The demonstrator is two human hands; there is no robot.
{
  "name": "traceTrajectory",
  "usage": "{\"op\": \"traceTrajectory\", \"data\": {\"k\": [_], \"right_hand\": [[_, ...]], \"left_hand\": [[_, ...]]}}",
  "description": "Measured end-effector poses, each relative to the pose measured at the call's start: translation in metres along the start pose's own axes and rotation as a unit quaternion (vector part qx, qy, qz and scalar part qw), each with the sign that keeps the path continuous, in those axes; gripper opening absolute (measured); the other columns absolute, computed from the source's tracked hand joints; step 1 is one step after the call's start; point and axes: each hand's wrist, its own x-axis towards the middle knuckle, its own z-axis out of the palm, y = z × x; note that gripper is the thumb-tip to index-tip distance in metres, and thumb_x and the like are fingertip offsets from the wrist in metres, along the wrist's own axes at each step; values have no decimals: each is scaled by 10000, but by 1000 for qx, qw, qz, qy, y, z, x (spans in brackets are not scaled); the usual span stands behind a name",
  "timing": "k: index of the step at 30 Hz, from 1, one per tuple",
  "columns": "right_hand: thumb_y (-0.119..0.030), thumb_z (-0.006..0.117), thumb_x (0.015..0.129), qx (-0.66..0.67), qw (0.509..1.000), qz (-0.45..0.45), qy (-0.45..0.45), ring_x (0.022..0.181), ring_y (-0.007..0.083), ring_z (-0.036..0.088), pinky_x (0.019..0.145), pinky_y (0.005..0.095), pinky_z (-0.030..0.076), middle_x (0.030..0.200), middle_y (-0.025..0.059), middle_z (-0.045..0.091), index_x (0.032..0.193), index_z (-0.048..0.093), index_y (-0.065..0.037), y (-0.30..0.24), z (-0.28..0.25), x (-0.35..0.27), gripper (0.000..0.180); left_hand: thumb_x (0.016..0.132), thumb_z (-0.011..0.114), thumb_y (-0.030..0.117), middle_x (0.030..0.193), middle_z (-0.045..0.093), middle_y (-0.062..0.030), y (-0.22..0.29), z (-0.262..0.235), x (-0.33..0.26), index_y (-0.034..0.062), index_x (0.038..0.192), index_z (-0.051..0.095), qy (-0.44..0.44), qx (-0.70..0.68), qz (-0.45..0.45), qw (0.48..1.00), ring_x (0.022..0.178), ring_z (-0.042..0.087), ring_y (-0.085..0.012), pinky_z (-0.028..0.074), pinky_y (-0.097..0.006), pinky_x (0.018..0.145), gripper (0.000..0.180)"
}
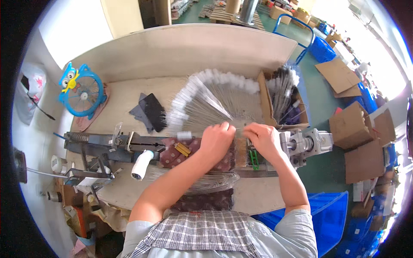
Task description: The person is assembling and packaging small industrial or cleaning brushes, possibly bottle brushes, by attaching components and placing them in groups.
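My left hand (216,141) and my right hand (263,137) meet at the middle of the workbench, fingers pinched on the near ends of thin wire brushes (206,103). The brushes fan out away from me, their white fluffy tips forming an arc at the far side. Both hands rest over a dotted dark-red cloth (178,155) laid on a metal machine (307,144). A green part (254,158) sits under my right wrist. A bundle of bare wires (206,182) lies nearer to me, below my left forearm.
A cardboard box (266,101) of finished brushes stands right of the fan. A blue owl-shaped fan (81,91) sits at far left, dark cloth pieces (150,112) beside it. A white-handled lever (142,164) juts from the machine. Blue bins (329,213) and cartons (355,129) crowd the floor at right.
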Motion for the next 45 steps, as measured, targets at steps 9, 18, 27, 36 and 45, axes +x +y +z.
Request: {"op": "traceTrajectory", "data": {"k": [9, 18, 27, 36, 45], "right_hand": [[-222, 701, 699, 18, 971, -213, -106, 719, 221, 577, 651, 334, 493, 725, 20, 666, 728, 709, -117, -68, 18, 30, 110], [-205, 666, 703, 34, 960, -260, -100, 771, 219, 544, 654, 354, 482, 659, -1, 580, 682, 657, -112, -112, 109, 54, 97], [-159, 659, 661, -17, 963, -223, -148, 818, 246, 575, 667, 380, 505, 720, 28, 619, 644, 618, -86, -125, 122, 53, 86], [-176, 679, 673, 2, 969, -219, -116, 814, 240, 555, 690, 361, 484, 724, 27, 620, 705, 661, -80, -125, 115, 48, 103], [-69, 625, 724, 87, 962, -252, -60, 711, 246, 606, 634, 353, 507, 734, 59, 603, 860, 647, -69, -98, 88, 0, 138]], "left_hand": [[775, 677, 159, 968, 632, -148, -15, -24, -76, 29, 1010, 650, 105, -129, 6, 986, 807, 631, -315, 519, -379, 685, 270], [875, 626, 223, 839, 660, -75, -27, -53, -177, 7, 891, 658, 141, -557, -403, 712, 758, 635, -170, 513, -309, 630, 219], [927, 494, 369, 766, 651, -110, -48, -72, -174, -45, 939, 633, 195, -824, -394, 357, 667, 616, -186, 477, -295, 565, 437], [782, 712, 357, 696, 647, -50, -63, -22, -166, -30, 736, 662, 96, -501, -413, 755, 590, 574, -111, 440, -289, 542, 393], [795, 537, -40, 746, 569, -101, -21, -11, -144, 24, 889, 504, 225, -686, -392, 570, 648, 574, -193, 494, -330, 620, 118]]}}
